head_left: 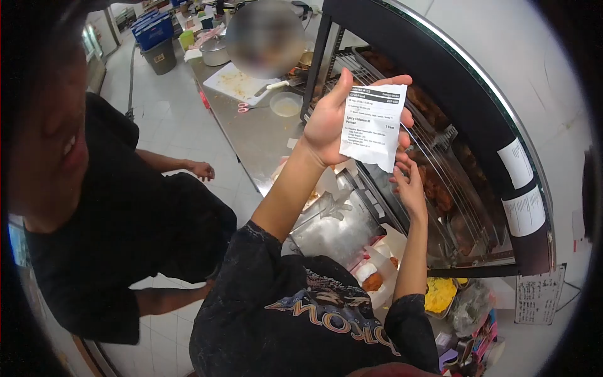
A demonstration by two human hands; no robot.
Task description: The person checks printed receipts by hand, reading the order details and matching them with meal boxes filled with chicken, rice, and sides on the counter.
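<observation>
A printed white receipt (pixel 372 125) lies across the palm of my left hand (pixel 328 122), whose thumb points up beside the paper's left edge and whose fingers show behind its right side. My right hand (pixel 410 185) is just below the receipt's lower right corner, fingers apart and slightly curled, close to the paper's edge. Behind both hands stands a glass warming cabinet (pixel 458 271) with browned food on wire racks. Under my forearms are a metal surface (pixel 336 235) and an open paper box (pixel 381 286) holding white and orange-brown food.
A co-worker in a black shirt (pixel 125 207) stands close on the left. On the counter (pixel 232 135) are a cutting board (pixel 239 83), a knife, red scissors (pixel 251 107), a bowl (pixel 286 104) and a pot (pixel 215 51). A yellow food tray (pixel 441 295) is at the lower right.
</observation>
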